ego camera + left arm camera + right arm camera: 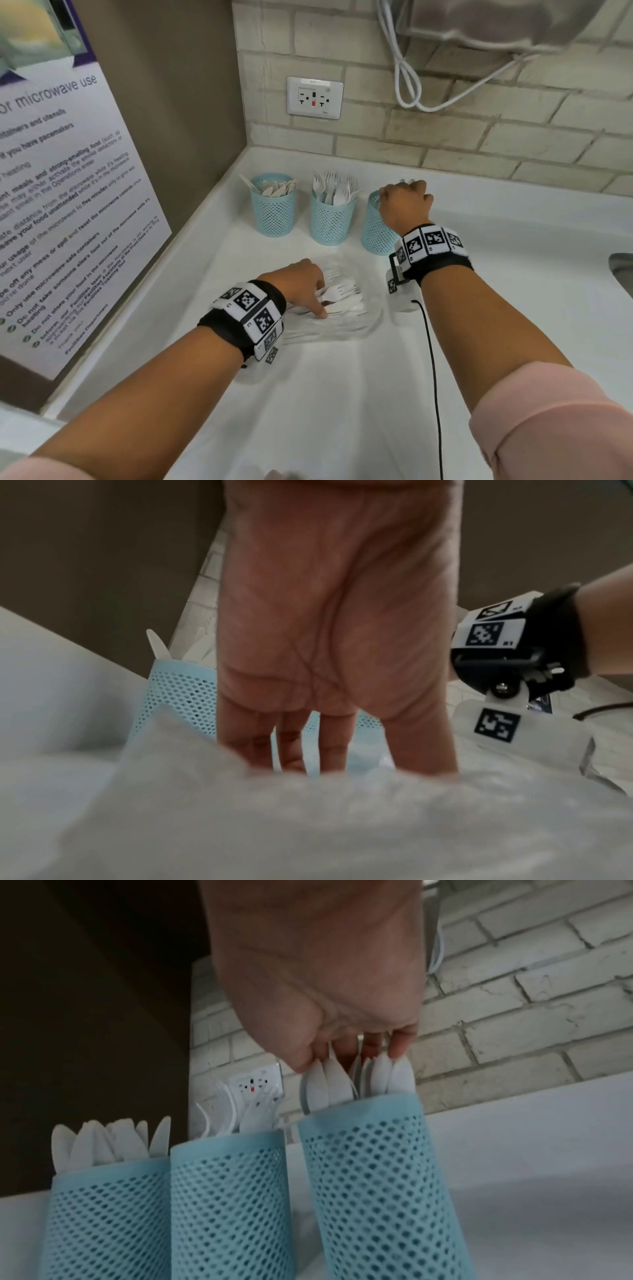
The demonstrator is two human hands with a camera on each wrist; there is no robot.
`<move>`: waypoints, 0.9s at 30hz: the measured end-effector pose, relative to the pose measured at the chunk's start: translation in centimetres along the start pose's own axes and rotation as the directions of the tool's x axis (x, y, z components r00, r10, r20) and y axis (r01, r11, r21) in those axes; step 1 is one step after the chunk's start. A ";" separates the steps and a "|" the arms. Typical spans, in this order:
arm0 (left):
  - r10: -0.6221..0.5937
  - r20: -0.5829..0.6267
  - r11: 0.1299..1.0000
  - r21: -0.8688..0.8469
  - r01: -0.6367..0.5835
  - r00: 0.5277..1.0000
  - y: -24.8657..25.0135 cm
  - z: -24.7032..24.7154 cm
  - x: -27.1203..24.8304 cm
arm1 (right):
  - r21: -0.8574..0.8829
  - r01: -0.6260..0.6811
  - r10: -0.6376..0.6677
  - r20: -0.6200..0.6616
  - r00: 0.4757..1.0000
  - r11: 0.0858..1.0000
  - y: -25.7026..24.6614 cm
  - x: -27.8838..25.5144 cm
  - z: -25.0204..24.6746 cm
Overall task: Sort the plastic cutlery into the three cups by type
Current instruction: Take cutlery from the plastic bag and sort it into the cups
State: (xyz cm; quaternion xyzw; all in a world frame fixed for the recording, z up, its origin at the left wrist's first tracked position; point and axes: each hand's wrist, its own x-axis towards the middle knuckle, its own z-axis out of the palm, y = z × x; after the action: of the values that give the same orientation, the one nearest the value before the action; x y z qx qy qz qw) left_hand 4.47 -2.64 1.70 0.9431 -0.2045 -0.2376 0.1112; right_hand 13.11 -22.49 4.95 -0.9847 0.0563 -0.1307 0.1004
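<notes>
The right hand (318,982) pinches spoons (359,1080) atop the cup (369,1177) beneath it and should seat them before releasing, while the left hand (301,284), fingers extended, presses forks (342,298) below.

Sorting white plastic cutlery on a white desk (342,394)

Three blue mesh cups stand in a row at the far side: left cup (273,209), middle cup (330,219) holding forks, right cup (376,229). The right hand (406,205) hovers at the right cup's rim; the left hand (303,286) rests fingers-down on the loose cutlery pile (342,301).
</notes>
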 end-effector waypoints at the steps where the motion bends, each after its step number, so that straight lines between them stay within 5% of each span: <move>1: -0.001 -0.007 1.000 0.003 0.001 1.000 0.0 0.1 0.0 | -0.004 -0.007 0.007 0.024 1.000 1.000 -0.1 -0.1 0.2; 4: -0.009 -0.026 1.000 0.013 0.009 1.000 0.2 0.3 0.0 | 0.010 -0.011 0.010 0.022 1.000 1.000 -0.2 -0.1 0.1; 9: -0.023 -0.106 0.996 0.082 0.032 0.994 0.6 0.8 0.1 | 0.239 0.143 -0.097 -0.194 0.976 0.960 -1.8 -1.0 -2.2; 13: -0.039 -0.127 0.990 0.131 0.056 0.991 1.0 1.3 0.0 | 0.382 0.161 -0.248 0.191 0.950 0.910 -3.3 -3.4 -3.9; 17: -0.017 -0.144 0.990 0.134 0.037 0.989 0.6 1.4 -0.2 | 0.072 0.291 -0.259 0.686 0.680 0.954 -3.8 -6.0 -4.5; 22: -0.034 -0.127 0.988 -0.152 0.014 0.991 -0.5 1.0 -0.1 | 0.089 0.116 -0.144 0.732 0.666 0.989 -2.6 -7.0 -2.2; 27: -0.054 -0.116 0.961 -0.277 0.020 0.992 -1.0 0.0 -0.1 | 0.137 0.080 -0.154 0.707 0.690 0.987 -1.8 -7.3 -1.5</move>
State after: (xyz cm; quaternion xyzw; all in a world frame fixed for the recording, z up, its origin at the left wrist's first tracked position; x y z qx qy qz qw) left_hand 4.76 -1.70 1.46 0.9349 -0.1445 -0.2075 0.2492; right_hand 5.88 -20.06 5.00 -0.9536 -0.0563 0.2533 0.1525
